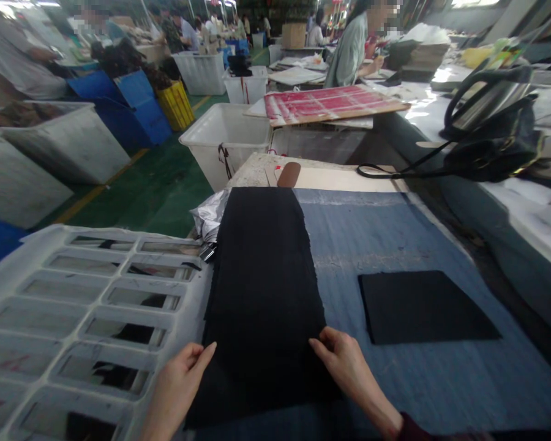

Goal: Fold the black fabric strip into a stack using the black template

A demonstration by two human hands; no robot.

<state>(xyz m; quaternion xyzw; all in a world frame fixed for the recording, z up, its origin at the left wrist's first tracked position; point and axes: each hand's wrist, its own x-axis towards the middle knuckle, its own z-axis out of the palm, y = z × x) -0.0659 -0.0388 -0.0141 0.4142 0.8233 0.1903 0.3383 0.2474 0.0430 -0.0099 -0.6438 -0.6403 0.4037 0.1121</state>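
A tall stack of black fabric pieces point(261, 275) lies lengthwise on the blue-covered table point(371, 239) in front of me. My left hand point(177, 383) rests against the stack's near left edge, fingers stretched out and together. At the near right edge my right hand point(342, 361) has its fingertips on the top piece's border, fingers bent as if pinching it. A single black fabric piece point(422, 306) lies flat to the right, apart from both hands.
A white slotted plastic crate point(87, 312) stands at my left. A brown oval piece point(288, 175) and a board lie beyond the stack. A black iron with cord point(491, 122) sits at right. White bins point(224, 138), blue bins and other people stand farther back.
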